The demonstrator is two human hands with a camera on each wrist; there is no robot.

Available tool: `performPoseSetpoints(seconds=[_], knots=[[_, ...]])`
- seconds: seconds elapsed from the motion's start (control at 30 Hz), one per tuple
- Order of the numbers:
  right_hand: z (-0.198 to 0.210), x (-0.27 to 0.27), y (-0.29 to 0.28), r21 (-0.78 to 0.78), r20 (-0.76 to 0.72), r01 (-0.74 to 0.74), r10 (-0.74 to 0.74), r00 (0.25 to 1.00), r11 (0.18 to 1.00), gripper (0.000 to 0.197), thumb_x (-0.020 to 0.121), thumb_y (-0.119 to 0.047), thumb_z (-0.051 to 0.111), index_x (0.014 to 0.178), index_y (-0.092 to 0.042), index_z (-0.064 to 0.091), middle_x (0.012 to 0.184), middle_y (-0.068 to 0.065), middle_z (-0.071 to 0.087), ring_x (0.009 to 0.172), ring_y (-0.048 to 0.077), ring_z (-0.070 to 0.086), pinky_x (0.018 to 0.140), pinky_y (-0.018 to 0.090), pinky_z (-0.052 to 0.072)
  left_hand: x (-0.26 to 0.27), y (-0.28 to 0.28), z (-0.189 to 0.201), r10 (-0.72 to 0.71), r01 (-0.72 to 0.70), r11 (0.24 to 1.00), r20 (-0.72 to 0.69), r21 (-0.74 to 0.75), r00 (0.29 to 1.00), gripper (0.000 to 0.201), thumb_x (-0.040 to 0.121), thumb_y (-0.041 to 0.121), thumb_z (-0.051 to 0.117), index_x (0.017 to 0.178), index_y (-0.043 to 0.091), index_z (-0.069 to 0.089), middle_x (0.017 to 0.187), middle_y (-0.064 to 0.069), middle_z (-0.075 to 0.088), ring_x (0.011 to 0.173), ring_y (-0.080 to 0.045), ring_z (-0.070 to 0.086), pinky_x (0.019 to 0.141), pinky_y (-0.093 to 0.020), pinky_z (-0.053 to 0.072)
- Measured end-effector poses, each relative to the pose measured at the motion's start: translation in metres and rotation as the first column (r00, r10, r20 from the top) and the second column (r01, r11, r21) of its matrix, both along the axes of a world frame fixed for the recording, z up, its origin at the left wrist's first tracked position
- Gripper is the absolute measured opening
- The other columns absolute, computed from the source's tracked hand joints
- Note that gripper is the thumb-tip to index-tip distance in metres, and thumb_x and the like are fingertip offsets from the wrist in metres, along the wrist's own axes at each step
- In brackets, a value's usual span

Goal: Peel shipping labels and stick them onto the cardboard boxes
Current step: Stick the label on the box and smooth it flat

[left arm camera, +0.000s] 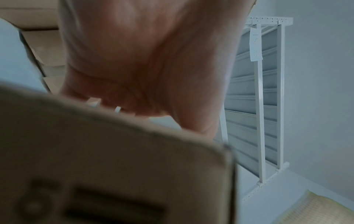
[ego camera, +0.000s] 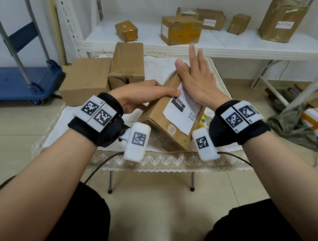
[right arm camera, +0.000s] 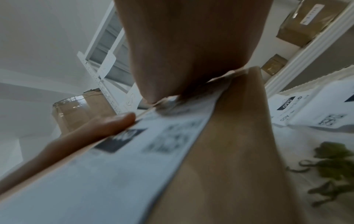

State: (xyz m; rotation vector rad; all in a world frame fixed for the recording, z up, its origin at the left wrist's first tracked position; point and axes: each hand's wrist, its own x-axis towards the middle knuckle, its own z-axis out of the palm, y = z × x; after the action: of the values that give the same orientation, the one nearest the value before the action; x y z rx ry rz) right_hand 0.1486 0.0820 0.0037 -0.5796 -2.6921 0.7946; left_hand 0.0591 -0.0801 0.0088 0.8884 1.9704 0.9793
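Cardboard box point(ego camera: 170, 119) tilted on the cloth-covered counter point(ego camera: 66, 119), white shipping label point(ego camera: 182, 112) on its upward face. Right hand point(ego camera: 197, 80) flat across the label's far end, fingers straight and spread, palm pressing down, most likely to smooth the adhesive onto the cardboard. Left hand point(ego camera: 143, 93) at the box's left edge, fingers extended, fingertip touching the label's upper left corner, thumb side against the box wall; probably there to steady the tilted box. Neither hand curled round anything. Near end of the label looking slightly lifted at its lower corner, so probably not yet fully stuck.

Around: 2 plain boxes point(ego camera: 105, 77) just left on the counter, unlabelled as far as visible. More label sheets point(right arm camera: 321, 109) lying right of the box on the cloth. White shelf point(ego camera: 232, 48) behind with several taped boxes, some already labelled. Blue cart point(ego camera: 18, 83) far left on the floor. Nothing blocking the pressing stroke; the neighbouring boxes stand close on the left.
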Motion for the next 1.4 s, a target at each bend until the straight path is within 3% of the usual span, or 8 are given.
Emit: performPoseSetpoints(seconds=[0.17, 0.3, 0.4, 0.5, 0.57, 0.77, 1.23, 1.4], knots=[[0.003, 0.004, 0.011, -0.028, -0.018, 0.071, -0.071, 0.997, 0.997, 0.074, 0.102, -0.068, 0.016, 0.159, -0.036, -0.018, 0.169, -0.001, -0.022, 0.157, 0.026, -0.014, 0.123, 0.060, -0.007, -0.001, -0.002, -0.002, 0.047, -0.048, 0.999, 0.045, 0.011, 0.998, 0.051, 0.090, 0.063, 0.060, 0.120, 0.022, 0.071, 0.109, 0.003, 0.078, 0.108, -0.018, 0.070, 0.087, -0.033, 0.050], [-0.005, 0.011, 0.005, 0.011, 0.016, 0.029, -0.030, 0.999, 1.000, 0.074, 0.101, -0.068, 0.016, 0.159, -0.037, -0.017, 0.168, -0.001, -0.022, 0.156, 0.023, -0.017, 0.124, 0.057, -0.007, -0.004, -0.006, -0.001, 0.136, -0.142, 0.988, 0.090, 0.059, 0.987, 0.042, 0.094, 0.058, 0.058, 0.116, 0.024, 0.072, 0.106, 0.004, 0.079, 0.106, -0.017, 0.070, 0.084, -0.030, 0.048], [-0.014, 0.012, 0.002, 0.014, 0.041, 0.042, -0.043, 0.998, 0.999, 0.073, 0.101, -0.069, 0.017, 0.159, -0.039, -0.016, 0.169, -0.001, -0.022, 0.156, 0.024, -0.017, 0.123, 0.057, -0.009, -0.004, -0.004, -0.006, 0.100, -0.106, 0.992, 0.086, 0.062, 0.991, 0.057, 0.087, 0.065, 0.063, 0.122, 0.020, 0.070, 0.108, 0.003, 0.078, 0.097, -0.013, 0.071, 0.082, -0.030, 0.049], [-0.013, 0.008, 0.006, -0.006, 0.038, 0.072, -0.072, 0.997, 0.997, 0.074, 0.101, -0.069, 0.017, 0.160, -0.038, -0.015, 0.169, 0.000, -0.021, 0.156, 0.025, -0.016, 0.123, 0.057, -0.008, -0.005, -0.002, -0.013, 0.114, -0.119, 0.990, 0.080, 0.070, 0.990, 0.083, 0.070, 0.072, 0.070, 0.130, 0.016, 0.062, 0.112, 0.003, 0.077, 0.101, -0.014, 0.073, 0.080, -0.031, 0.053], [-0.014, 0.005, 0.007, -0.015, 0.038, 0.069, -0.069, 0.997, 0.997, 0.074, 0.101, -0.069, 0.017, 0.160, -0.038, -0.015, 0.169, -0.001, -0.021, 0.156, 0.025, -0.016, 0.123, 0.057, -0.008, -0.005, -0.002, -0.015, 0.129, -0.135, 0.988, 0.080, 0.074, 0.988, 0.085, 0.068, 0.072, 0.071, 0.131, 0.016, 0.060, 0.112, 0.003, 0.077, 0.103, -0.015, 0.073, 0.079, -0.030, 0.053], [-0.010, 0.000, 0.001, -0.038, 0.005, 0.024, -0.024, 1.000, 0.999, 0.073, 0.103, -0.066, 0.017, 0.160, -0.035, -0.016, 0.168, -0.002, -0.023, 0.156, 0.023, -0.016, 0.123, 0.057, -0.009, -0.001, -0.006, -0.002, 0.186, -0.194, 0.978, 0.093, 0.082, 0.978, 0.047, 0.090, 0.058, 0.063, 0.118, 0.020, 0.071, 0.105, 0.003, 0.079, 0.095, -0.012, 0.070, 0.079, -0.030, 0.049], [-0.028, 0.007, -0.014, 0.069, 0.017, -0.033, 0.032, 0.999, 0.997, 0.073, 0.101, -0.069, 0.016, 0.159, -0.038, -0.015, 0.167, -0.001, -0.026, 0.155, 0.026, -0.022, 0.123, 0.058, -0.011, -0.002, -0.004, -0.009, 0.262, -0.286, 0.944, 0.148, 0.166, 0.954, 0.045, 0.092, 0.055, 0.062, 0.119, 0.021, 0.073, 0.104, 0.004, 0.079, 0.093, -0.013, 0.071, 0.085, -0.031, 0.051], [-0.022, 0.009, -0.013, 0.063, -0.011, -0.033, 0.034, 0.999, 0.997, 0.072, 0.102, -0.068, 0.016, 0.159, -0.038, -0.015, 0.167, -0.001, -0.026, 0.154, 0.026, -0.023, 0.122, 0.057, -0.012, 0.002, -0.005, -0.005, 0.247, -0.268, 0.953, 0.147, 0.142, 0.958, 0.039, 0.093, 0.057, 0.059, 0.113, 0.026, 0.073, 0.097, 0.007, 0.078, 0.087, -0.010, 0.068, 0.079, -0.029, 0.049]])
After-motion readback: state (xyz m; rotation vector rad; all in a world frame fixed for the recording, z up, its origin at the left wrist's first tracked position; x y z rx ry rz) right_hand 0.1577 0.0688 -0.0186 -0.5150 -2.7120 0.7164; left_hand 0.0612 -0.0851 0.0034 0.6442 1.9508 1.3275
